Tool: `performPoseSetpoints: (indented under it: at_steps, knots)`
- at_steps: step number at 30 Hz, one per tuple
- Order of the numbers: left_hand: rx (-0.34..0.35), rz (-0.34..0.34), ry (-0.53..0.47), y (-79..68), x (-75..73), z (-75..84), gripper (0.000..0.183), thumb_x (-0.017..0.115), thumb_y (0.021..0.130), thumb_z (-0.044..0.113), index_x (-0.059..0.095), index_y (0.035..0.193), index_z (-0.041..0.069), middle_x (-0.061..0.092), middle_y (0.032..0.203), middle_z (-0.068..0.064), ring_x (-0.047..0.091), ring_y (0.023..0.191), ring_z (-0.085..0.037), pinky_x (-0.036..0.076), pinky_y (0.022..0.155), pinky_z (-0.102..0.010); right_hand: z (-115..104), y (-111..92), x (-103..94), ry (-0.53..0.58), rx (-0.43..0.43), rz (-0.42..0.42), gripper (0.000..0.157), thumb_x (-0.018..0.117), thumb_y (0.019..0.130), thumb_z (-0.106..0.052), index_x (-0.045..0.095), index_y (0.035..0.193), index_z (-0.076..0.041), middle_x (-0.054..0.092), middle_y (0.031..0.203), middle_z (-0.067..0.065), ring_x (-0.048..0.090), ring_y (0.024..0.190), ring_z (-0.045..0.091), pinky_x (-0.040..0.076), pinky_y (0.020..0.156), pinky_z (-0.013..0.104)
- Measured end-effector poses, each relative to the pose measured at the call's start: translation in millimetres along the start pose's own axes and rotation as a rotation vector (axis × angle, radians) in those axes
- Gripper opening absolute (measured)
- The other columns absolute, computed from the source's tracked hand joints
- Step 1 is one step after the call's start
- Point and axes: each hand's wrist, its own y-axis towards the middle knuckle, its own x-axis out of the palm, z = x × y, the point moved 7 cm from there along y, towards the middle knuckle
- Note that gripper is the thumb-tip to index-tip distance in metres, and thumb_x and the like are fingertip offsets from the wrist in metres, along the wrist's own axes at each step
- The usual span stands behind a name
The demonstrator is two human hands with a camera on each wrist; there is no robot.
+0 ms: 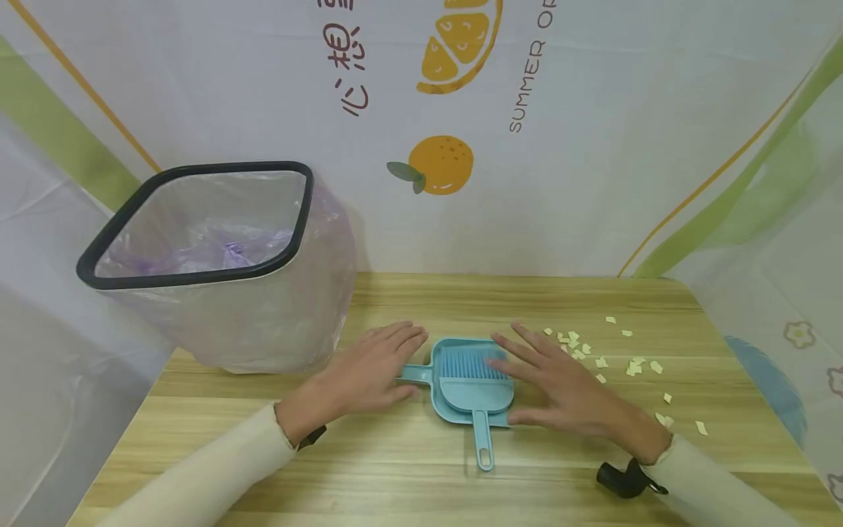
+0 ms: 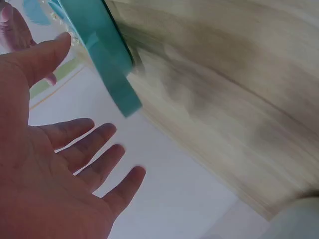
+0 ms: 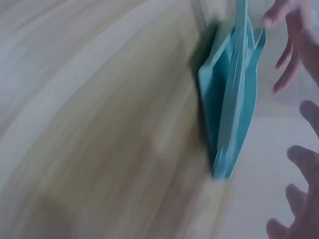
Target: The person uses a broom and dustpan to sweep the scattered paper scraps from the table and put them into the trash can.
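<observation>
A light-blue dustpan (image 1: 437, 399) lies on the wooden table, its handle (image 1: 415, 374) pointing left. On top of it rests a matching small hand brush (image 1: 476, 396), bristles away from me and handle toward me. My left hand (image 1: 372, 371) hovers by the dustpan handle, fingers extended and holding nothing; the left wrist view shows the handle (image 2: 117, 89) apart from the fingers. Over the right side of the dustpan, my right hand (image 1: 563, 384) is spread, its fingertips overlapping the bristle edge in the head view. The right wrist view shows the brush (image 3: 232, 109) beyond its grasp.
Small pale-yellow paper scraps (image 1: 601, 362) are scattered across the table's right side. A bin (image 1: 250, 322) with a black rim and a clear purplish liner stands at the back left. Behind the table (image 1: 369, 468) hangs a white curtain (image 1: 560, 205) printed with oranges.
</observation>
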Motion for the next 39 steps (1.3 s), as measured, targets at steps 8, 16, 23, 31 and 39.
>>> performPoseSetpoints:
  at_steps: [8,16,23,31,39]
  knots:
    - [-0.103,-0.083,-0.072,14.6,20.0,0.6,0.07,0.082,0.1,0.04,0.06,0.151,-0.002,0.068,0.141,-0.019,0.066,0.129,-0.037,0.055,0.106,-0.051,-29.7,22.8,11.3,0.025,-0.202,-0.062,0.06,0.074,0.095,-0.022,0.065,0.153,-0.034,0.045,0.171,0.008,0.037,0.158,0.044,0.041,0.117,0.067]
    - [-0.12,-0.075,-0.156,19.1,33.7,-0.5,0.052,0.085,0.099,0.031,0.069,0.136,-0.001,0.073,0.126,-0.014,0.073,0.116,-0.033,0.06,0.096,-0.049,-40.9,34.5,18.8,0.001,-0.318,-0.049,0.065,0.071,0.075,-0.005,0.075,0.134,-0.031,0.056,0.163,0.011,0.049,0.15,0.042,0.045,0.114,0.064]
    - [-0.126,-0.073,-0.191,20.9,36.4,-1.5,0.046,0.078,0.104,0.029,0.069,0.136,-0.003,0.074,0.13,-0.016,0.073,0.118,-0.035,0.06,0.097,-0.049,-44.6,41.9,25.5,-0.04,-0.31,-0.102,0.059,0.075,0.074,-0.004,0.076,0.126,-0.033,0.057,0.161,0.008,0.054,0.143,0.036,0.049,0.111,0.059]
    - [-0.133,-0.088,-0.25,21.8,38.6,-2.7,0.04,0.076,0.106,0.026,0.068,0.135,0.0,0.075,0.127,-0.013,0.075,0.111,-0.032,0.061,0.092,-0.049,-48.1,46.1,33.8,-0.066,-0.292,-0.174,0.051,0.079,0.08,-0.003,0.078,0.121,-0.035,0.057,0.16,0.007,0.058,0.133,0.03,0.054,0.104,0.051]
    - [-0.061,-0.095,-0.252,24.5,41.7,-3.0,0.018,0.076,0.106,0.025,0.072,0.113,0.009,0.073,0.099,0.0,0.068,0.087,-0.016,0.059,0.078,-0.042,-51.4,47.1,34.4,-0.093,-0.297,-0.198,0.046,0.08,0.083,-0.002,0.079,0.118,-0.031,0.062,0.152,0.007,0.061,0.126,0.028,0.057,0.1,0.047]
